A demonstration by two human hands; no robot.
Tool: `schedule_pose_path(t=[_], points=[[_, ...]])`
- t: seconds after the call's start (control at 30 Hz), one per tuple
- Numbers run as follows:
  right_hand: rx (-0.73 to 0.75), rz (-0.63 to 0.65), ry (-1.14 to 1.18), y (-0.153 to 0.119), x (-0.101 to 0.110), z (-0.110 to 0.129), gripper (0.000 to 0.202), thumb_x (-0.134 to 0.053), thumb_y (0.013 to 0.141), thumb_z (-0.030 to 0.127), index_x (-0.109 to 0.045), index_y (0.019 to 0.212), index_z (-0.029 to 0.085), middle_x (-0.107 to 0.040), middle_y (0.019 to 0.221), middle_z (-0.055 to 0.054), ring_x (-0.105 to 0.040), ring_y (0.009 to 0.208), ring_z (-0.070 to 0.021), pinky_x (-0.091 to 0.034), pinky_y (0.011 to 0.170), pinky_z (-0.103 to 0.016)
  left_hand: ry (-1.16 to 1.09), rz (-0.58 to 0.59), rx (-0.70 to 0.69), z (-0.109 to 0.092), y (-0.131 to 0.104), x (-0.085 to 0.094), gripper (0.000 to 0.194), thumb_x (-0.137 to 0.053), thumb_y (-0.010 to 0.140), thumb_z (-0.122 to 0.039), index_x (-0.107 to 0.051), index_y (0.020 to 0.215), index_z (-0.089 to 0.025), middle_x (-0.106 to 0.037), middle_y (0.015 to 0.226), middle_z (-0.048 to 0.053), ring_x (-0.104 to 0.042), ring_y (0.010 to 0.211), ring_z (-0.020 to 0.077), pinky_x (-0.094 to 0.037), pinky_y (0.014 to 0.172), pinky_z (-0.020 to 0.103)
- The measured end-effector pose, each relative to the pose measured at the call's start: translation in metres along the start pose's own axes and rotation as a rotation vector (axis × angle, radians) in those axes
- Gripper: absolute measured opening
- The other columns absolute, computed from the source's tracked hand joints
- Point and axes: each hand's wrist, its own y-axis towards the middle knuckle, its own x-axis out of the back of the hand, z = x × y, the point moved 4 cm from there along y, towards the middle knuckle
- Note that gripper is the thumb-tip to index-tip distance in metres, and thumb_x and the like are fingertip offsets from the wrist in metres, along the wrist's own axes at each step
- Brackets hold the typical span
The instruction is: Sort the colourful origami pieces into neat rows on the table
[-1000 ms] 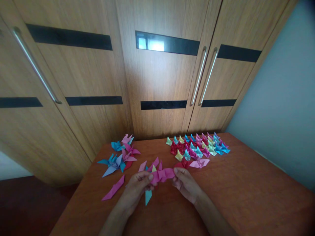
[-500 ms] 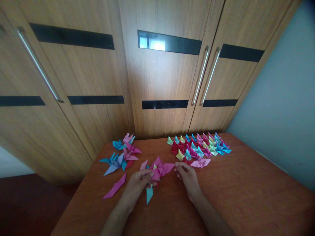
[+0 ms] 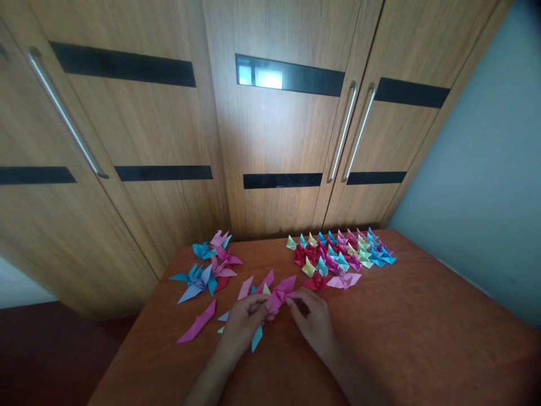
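Observation:
My left hand (image 3: 245,321) pinches one side of a pink origami figure (image 3: 280,294) between thumb and fingers. From the other side, the fingertips of my right hand (image 3: 311,317) close on its right part. The figure is held above the table, with pointed paper flaps sticking up and outward. Behind and beneath my left hand lies a loose heap of folded paper, including a light blue strip (image 3: 257,338) and a pink piece (image 3: 245,287); the hand hides much of it. A single magenta folded piece (image 3: 197,322) rests to the left of that hand.
Tight rows of colourful small origami pieces (image 3: 333,256) stand at the table's back right, a red one (image 3: 316,281) and a pale pink one (image 3: 344,280) in front. A cluster of blue and pink origami (image 3: 207,275) lies back left. The wooden table (image 3: 406,332) meets a wardrobe (image 3: 279,135).
My right hand has moved left and in, from the tip of a pink flap to closer beside my left hand. The pink figure has turned, and the red piece behind is now uncovered.

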Motion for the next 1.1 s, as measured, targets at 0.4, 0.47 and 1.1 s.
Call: schedule_pose_path(t=[0.4,0.47,1.1], points=[[-0.037,-0.36,-0.332,0.001,0.097,-0.024,0.029,-0.052,0.086,0.042,-0.062,0.076,0.017,-0.062,0.069,-0.002,-0.052,0.055,-0.0116,-0.04,0.056,-0.021,-0.071,-0.062,0.002,-0.008,-0.004,0.007,0.042,-0.058,0.075,-0.054,-0.066,0.088,-0.015,-0.073,0.077,0.008,-0.064,0.07,0.0187,-0.043,0.062,0.026],[-0.088,-0.393,-0.457,0.0,0.129,-0.045,0.035,-0.05,0.085,0.047,-0.063,0.077,0.016,-0.063,0.068,-0.004,-0.052,0.054,-0.0126,-0.04,0.055,-0.022,-0.068,-0.065,0.007,-0.01,-0.005,0.006,0.042,-0.058,0.075,-0.054,-0.066,0.088,-0.015,-0.073,0.076,0.007,-0.064,0.069,0.0185,-0.043,0.062,0.026],[-0.581,-0.009,-0.951,-0.015,0.184,-0.141,0.032,-0.041,0.087,0.046,-0.065,0.095,0.027,-0.069,0.093,-0.006,-0.064,0.071,-0.0199,-0.036,0.051,-0.025,-0.043,-0.063,0.026,-0.01,-0.004,0.006,0.042,-0.058,0.074,-0.055,-0.067,0.085,-0.015,-0.072,0.074,0.006,-0.064,0.069,0.0187,-0.043,0.063,0.026]])
